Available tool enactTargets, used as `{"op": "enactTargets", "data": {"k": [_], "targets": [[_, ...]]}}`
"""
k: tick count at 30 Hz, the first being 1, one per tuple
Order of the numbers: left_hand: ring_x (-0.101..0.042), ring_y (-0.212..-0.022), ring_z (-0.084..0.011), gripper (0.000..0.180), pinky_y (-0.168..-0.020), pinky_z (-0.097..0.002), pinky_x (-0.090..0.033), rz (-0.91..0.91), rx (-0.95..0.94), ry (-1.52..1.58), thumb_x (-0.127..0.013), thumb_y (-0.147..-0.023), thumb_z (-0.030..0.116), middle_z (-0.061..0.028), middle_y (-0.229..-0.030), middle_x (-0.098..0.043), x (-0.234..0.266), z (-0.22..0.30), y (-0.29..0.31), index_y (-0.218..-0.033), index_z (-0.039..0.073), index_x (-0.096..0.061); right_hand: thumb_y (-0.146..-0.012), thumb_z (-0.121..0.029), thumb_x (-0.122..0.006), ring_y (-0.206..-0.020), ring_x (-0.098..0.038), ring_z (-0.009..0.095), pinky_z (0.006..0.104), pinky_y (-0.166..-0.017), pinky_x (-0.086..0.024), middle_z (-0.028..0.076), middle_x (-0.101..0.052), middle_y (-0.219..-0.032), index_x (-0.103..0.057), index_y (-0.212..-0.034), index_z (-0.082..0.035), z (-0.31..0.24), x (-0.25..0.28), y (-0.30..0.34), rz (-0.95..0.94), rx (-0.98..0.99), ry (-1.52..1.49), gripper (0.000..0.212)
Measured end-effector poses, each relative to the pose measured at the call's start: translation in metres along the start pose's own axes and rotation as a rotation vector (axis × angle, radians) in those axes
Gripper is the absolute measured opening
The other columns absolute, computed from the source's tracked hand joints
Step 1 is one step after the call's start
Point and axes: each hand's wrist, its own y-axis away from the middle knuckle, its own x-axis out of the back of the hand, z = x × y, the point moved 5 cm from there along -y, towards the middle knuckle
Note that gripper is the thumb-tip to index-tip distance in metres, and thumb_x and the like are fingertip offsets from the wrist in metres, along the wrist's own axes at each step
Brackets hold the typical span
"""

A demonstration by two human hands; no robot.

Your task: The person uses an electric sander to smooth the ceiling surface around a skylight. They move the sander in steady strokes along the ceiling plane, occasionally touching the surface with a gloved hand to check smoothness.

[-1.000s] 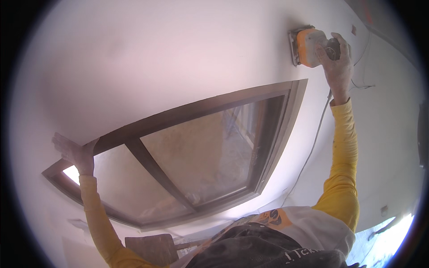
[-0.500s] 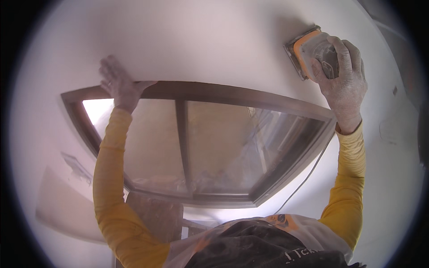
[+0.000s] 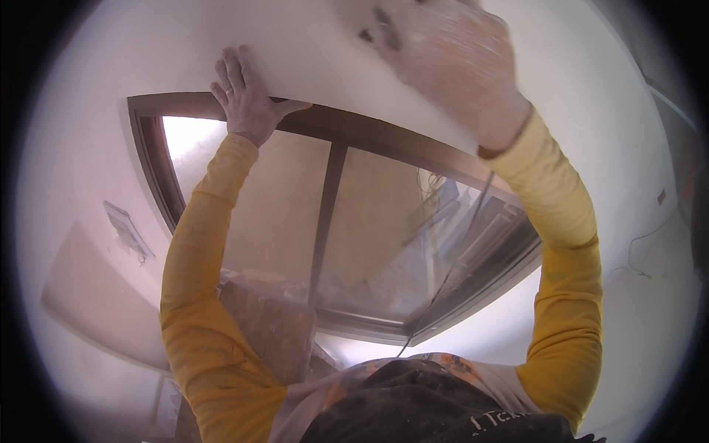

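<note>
My left hand [image 3: 249, 103], whitened with dust and wearing a ring, lies with fingers spread on the pale wall [image 3: 317, 66] and the top edge of the brown window frame [image 3: 369, 124]. Above the window, at the upper edge of the view, my right hand [image 3: 461, 70] is blurred by motion. It grips a palm sander [image 3: 366, 35], nearly all hidden behind the hand; just small dark parts show past the fingers. From my right wrist a thin dark cord [image 3: 445, 277] hangs down across the window.
The window has two panes split by a brown upright [image 3: 327, 214], and its glass [image 3: 377, 221] reflects the room. Below it on the left stands a brown board-like panel [image 3: 269, 321]. A small rectangular fitting [image 3: 127, 227] is on the left wall. Another thin wire [image 3: 634, 255] sticks out at right.
My right hand has swept left and upward with the sander, the cord trailing across the glass. In the view, my left hand and the window sit higher and farther right.
</note>
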Motion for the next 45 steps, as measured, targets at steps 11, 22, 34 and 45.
{"op": "enactTargets", "data": {"k": [11,22,34,45], "targets": [[-0.003,-0.161,-0.0399,0.129,-0.126,-0.0622,-0.006,-0.057,-0.068,-0.096,-0.080,-0.073,0.072,-0.0168,-0.173,-0.015,-0.032,-0.051,-0.008,-0.167,0.011,-0.015,-0.091,-0.024,-0.068,-0.090,-0.064,0.030,0.0370,-0.066,-0.059,0.015,-0.061,-0.106,-0.067,-0.110,-0.006,-0.082,-0.058,-0.057,0.066,0.076,-0.149,0.027],[0.000,-0.161,-0.0377,0.124,-0.128,-0.0605,-0.003,-0.056,-0.023,-0.084,-0.081,-0.080,0.060,-0.0125,-0.175,-0.006,-0.021,-0.047,-0.012,-0.168,0.012,-0.008,-0.085,-0.024,-0.074,-0.100,-0.062,0.032,0.0435,-0.074,-0.058,0.009,-0.062,-0.104,-0.072,-0.109,-0.017,-0.078,-0.053,0.000,0.082,0.074,-0.155,0.025],[-0.001,-0.161,-0.0402,0.135,-0.127,-0.0610,-0.003,-0.018,-0.054,-0.107,-0.085,-0.074,0.065,-0.0153,-0.175,-0.009,-0.008,-0.018,-0.010,-0.167,0.009,-0.006,-0.086,-0.023,-0.075,-0.098,-0.063,0.028,0.0400,-0.076,-0.060,0.010,-0.061,-0.111,-0.069,-0.120,-0.013,0.030,-0.007,0.100,0.062,-0.081,-0.058,0.036],[-0.001,-0.160,-0.0418,0.134,-0.126,-0.0639,-0.006,-0.038,-0.087,-0.129,-0.086,-0.074,0.061,-0.0202,-0.174,-0.006,-0.003,-0.011,-0.009,-0.167,0.006,-0.006,-0.081,-0.021,-0.080,-0.091,-0.066,0.030,0.0410,-0.074,-0.059,0.012,-0.061,-0.118,-0.065,-0.122,-0.012,0.154,0.038,0.197,0.110,-0.452,0.199,0.044]]}}
